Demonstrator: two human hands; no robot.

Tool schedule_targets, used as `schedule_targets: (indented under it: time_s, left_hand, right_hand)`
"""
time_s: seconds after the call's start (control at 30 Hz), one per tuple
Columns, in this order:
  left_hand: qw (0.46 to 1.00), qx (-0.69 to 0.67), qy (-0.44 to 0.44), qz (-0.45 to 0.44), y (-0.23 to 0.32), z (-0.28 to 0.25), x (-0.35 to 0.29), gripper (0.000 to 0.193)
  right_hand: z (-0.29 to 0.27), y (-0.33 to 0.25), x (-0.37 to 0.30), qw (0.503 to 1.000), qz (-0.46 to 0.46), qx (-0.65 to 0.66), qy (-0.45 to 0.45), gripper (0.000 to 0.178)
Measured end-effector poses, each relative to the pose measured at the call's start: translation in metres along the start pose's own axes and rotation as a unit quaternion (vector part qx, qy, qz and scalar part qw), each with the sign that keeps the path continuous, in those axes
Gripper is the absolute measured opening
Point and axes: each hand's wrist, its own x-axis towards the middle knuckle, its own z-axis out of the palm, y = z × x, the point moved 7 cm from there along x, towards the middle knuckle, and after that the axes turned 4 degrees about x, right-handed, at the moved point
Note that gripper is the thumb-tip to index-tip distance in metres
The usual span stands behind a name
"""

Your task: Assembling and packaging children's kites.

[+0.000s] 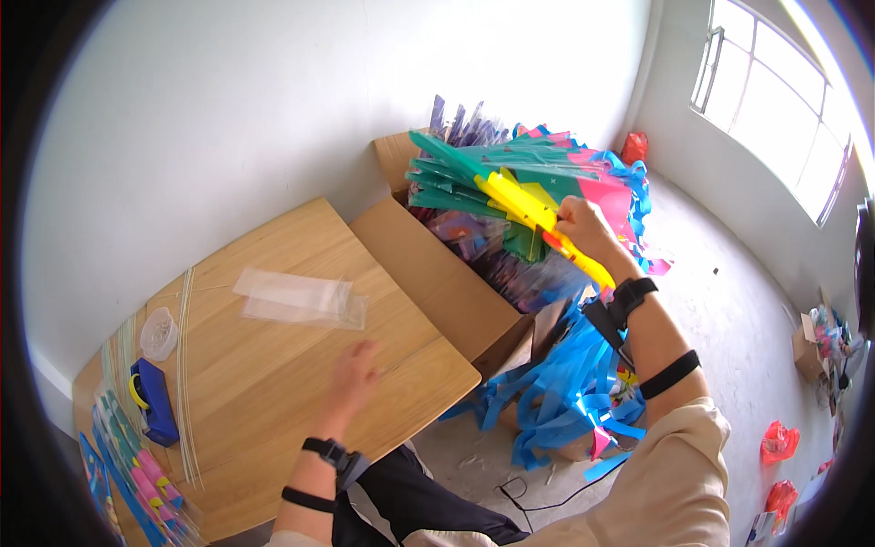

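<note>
Above the cardboard box (437, 283), my right hand (583, 228) is closed on a long folded yellow-and-green kite (518, 201). Its green end reaches up and left, over a stack of green and pink folded kites (602, 191). My left hand (357, 374) hovers over the wooden table (273, 392), blurred, its fingers loosely apart and nothing visible in them. Clear plastic sleeves (296, 299) lie flat on the table just beyond that hand.
On the table's left are a blue tape dispenser (155, 401), a clear small-parts dish (159, 334), thin rods (187, 383) and colourful packed pieces (146, 465). Blue ribbons (565, 392) spill beside the box. A black cable (565, 503) and red bags (779, 442) lie on the floor.
</note>
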Motion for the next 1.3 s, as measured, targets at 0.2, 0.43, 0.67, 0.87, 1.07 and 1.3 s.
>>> schedule_targets:
  time_s: [0.2, 0.43, 0.67, 0.87, 1.07, 1.3]
  left_hand:
    - [0.941, -0.318, 0.003, 0.117, 0.165, 0.014, 0.141, 0.067]
    - [0.872, -0.481, -0.086, -0.009, 0.205, 0.047, 0.214, 0.068]
    - [0.734, -0.674, -0.083, 0.0, 0.216, 0.053, 0.242, 0.079]
    - [0.813, -0.577, -0.055, -0.048, 0.212, 0.049, 0.215, 0.079]
    - [0.886, -0.221, 0.376, 0.158, 0.213, -0.048, 0.096, 0.055]
    - [0.917, 0.155, 0.26, 0.259, 0.201, -0.128, -0.089, 0.042]
  right_hand:
    - [0.014, -0.013, -0.016, 0.997, -0.001, 0.064, -0.038, 0.011]
    - [0.0, -0.005, -0.018, 0.999, -0.002, 0.04, 0.014, 0.009]
    - [-0.179, 0.121, -0.053, 0.865, 0.127, -0.112, 0.472, 0.013]
    - [-0.261, 0.015, -0.128, 0.828, 0.027, 0.003, 0.56, 0.02]
    - [-0.147, -0.141, -0.191, 0.952, -0.112, -0.239, 0.157, 0.012]
    - [-0.046, -0.243, -0.231, 0.941, -0.262, -0.064, -0.203, 0.02]
